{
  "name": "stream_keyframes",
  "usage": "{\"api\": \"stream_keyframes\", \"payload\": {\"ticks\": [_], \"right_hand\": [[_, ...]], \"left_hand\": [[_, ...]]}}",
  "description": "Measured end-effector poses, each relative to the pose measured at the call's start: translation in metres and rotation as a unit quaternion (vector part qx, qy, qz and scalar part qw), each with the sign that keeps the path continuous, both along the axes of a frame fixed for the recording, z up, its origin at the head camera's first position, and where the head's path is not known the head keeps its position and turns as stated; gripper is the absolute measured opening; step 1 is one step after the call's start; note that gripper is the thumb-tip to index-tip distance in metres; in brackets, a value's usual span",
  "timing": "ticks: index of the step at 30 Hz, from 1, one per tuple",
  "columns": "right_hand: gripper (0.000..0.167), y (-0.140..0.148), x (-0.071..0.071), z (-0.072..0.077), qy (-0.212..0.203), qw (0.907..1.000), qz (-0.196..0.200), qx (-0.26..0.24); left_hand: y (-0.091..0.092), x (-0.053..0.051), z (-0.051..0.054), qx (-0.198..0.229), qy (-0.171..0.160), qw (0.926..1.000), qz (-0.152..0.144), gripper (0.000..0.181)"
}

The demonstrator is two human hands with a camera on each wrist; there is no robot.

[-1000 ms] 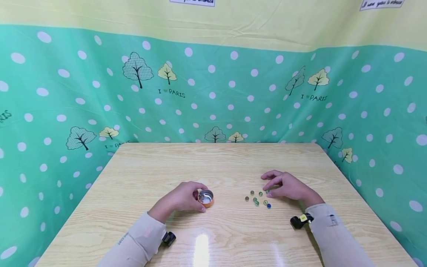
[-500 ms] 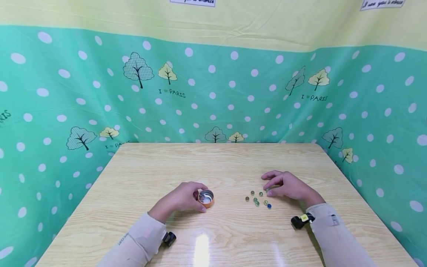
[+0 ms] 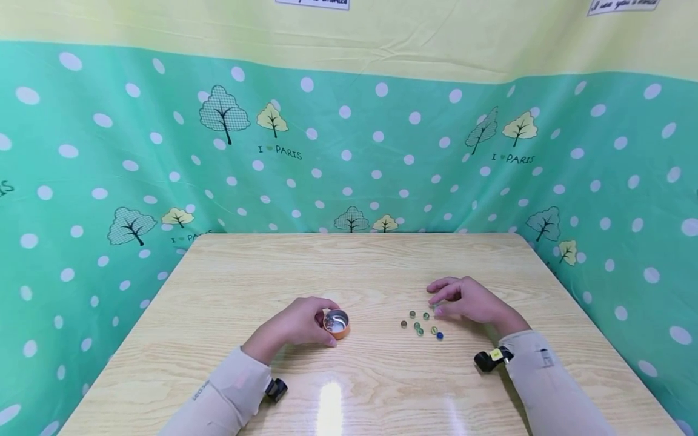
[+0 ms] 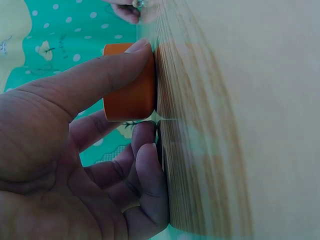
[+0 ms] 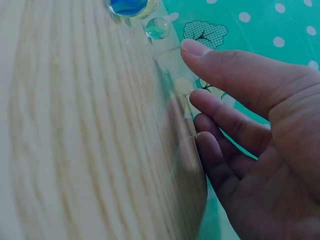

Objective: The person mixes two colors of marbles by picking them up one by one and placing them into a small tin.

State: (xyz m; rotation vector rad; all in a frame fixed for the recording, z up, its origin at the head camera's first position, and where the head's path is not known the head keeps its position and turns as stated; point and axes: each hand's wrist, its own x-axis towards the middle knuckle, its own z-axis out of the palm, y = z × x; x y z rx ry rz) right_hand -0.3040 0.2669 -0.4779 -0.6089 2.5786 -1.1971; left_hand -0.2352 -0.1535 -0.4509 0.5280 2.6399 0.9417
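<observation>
On the table, my left hand (image 3: 297, 321) grips a small round orange tin (image 3: 343, 333) between thumb and fingers. Its metallic inside faces up, and small things or reflections show at its left inner side. The left wrist view has my thumb lying along the tin's orange wall (image 4: 132, 97). Over to the right, my right hand (image 3: 473, 303) pinches a clear glass marble (image 3: 434, 307) between thumb and index finger, mostly hidden. Several loose glass marbles (image 3: 426, 316) lie left of and below that hand, among them a blue marble (image 3: 439, 335). The remaining fingertips (image 5: 205, 140) hang near the tabletop.
Everything rests on a pale wood-grain table (image 3: 349, 260). A green dotted curtain (image 3: 349, 157) with tree prints hangs behind it and along both sides. Small black cameras (image 3: 276, 389) are strapped to both wrists.
The right hand has risen slightly, with the pinched marble moving up and a little left between its fingertips. The left hand and the tin stay put.
</observation>
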Motion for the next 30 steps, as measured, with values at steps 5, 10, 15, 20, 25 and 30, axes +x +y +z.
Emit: {"api": "stream_keyframes", "payload": {"ticks": [5,10,15,20,25,30], "right_hand": [[0.020,-0.003,0.001,0.002,0.016,0.9998,-0.009,0.002],[0.019,-0.009,0.001,0.003,0.044,0.9990,-0.010,0.001],[0.018,-0.015,0.002,0.004,0.063,0.9980,-0.004,0.007],[0.019,-0.023,0.003,0.011,0.083,0.9963,-0.017,0.009],[0.017,-0.034,0.004,0.021,0.111,0.9935,-0.018,0.015],[0.019,-0.048,0.007,0.031,0.113,0.9936,-0.005,0.000]], "left_hand": [[0.000,0.001,0.000,0.003,0.001,1.0000,-0.001,0.068],[-0.001,0.001,0.000,-0.001,0.002,1.0000,0.001,0.066],[-0.002,0.002,-0.001,-0.002,-0.005,1.0000,0.002,0.065],[-0.004,0.002,-0.002,-0.001,-0.003,1.0000,0.002,0.064],[-0.003,0.001,-0.001,0.001,-0.001,1.0000,-0.001,0.065],[-0.001,0.002,0.001,-0.002,-0.005,1.0000,0.004,0.065]]}}
